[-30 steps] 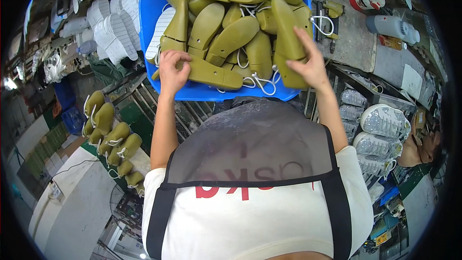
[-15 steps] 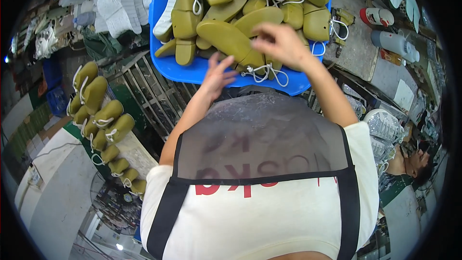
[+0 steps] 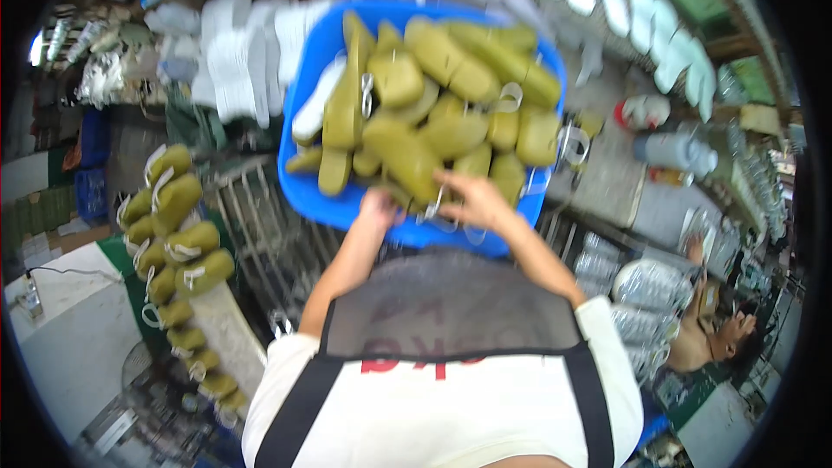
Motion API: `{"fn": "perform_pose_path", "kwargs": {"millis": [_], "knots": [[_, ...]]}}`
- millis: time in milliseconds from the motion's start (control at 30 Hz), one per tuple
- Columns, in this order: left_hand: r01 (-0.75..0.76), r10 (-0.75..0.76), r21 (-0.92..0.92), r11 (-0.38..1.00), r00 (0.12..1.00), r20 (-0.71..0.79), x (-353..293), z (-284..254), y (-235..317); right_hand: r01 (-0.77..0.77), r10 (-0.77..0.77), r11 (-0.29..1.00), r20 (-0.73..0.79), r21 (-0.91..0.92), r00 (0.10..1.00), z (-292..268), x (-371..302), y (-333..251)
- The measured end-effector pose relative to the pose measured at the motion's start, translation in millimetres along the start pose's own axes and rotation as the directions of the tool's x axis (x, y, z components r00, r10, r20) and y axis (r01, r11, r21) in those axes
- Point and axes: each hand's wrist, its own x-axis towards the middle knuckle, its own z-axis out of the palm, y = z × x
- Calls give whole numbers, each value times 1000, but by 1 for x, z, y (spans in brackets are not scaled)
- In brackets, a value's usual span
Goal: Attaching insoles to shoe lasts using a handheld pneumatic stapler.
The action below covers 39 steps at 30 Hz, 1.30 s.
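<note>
A blue plastic tub (image 3: 299, 195) in front of me is heaped with olive-green shoe lasts (image 3: 459, 65), many with loops of white cord. My right hand (image 3: 479, 202) has its thumb and fingers at the near end of a shoe last (image 3: 400, 154), closed round it beside its white cord. Toward the tub's near left side, my left hand (image 3: 378, 207) reaches over the rim beside the same last. Its fingertips are blurred and partly hidden, so its grip does not show. A white piece (image 3: 321, 97) stands among the lasts at the tub's left wall.
Several corded lasts (image 3: 192, 243) line a narrow bench to the left. White sole-shaped pieces (image 3: 234, 61) lie behind it. Bottles (image 3: 676, 152) stand on the right-hand bench, above plastic-wrapped shoes (image 3: 646, 286). Another person (image 3: 702, 329) is at the far right.
My view has tilted up, so the tub sits lower in it. My right hand has come down from above the lasts onto one's near end; my left hand has dropped to the near rim.
</note>
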Motion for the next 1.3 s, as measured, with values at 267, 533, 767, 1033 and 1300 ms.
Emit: {"fn": "perform_pose_path", "kwargs": {"millis": [267, 533, 767, 1033, 1300], "knots": [[-187, 198, 106, 977, 975, -103, -3, 5, -17, 198, -33, 932, -476, 303, 879, -150, 60, -63], [-15, 6, -29, 999, 963, -270, -18, 12, -23, 540, -550, 835, -158, -100, 820, -177, 231, -212], [-84, 65, -102, 991, 983, -173, 20, -28, -26, 467, -761, 523, -143, -713, 633, -195, 392, -289], [183, -207, 426, 886, 978, 9, 46, -17, -19, 440, -793, 115, 184, -891, 580, -217, 374, -293], [309, -302, 288, 906, 951, -69, -12, 44, -14, -355, -562, 326, -482, -876, 672, -429, 61, -138]]}}
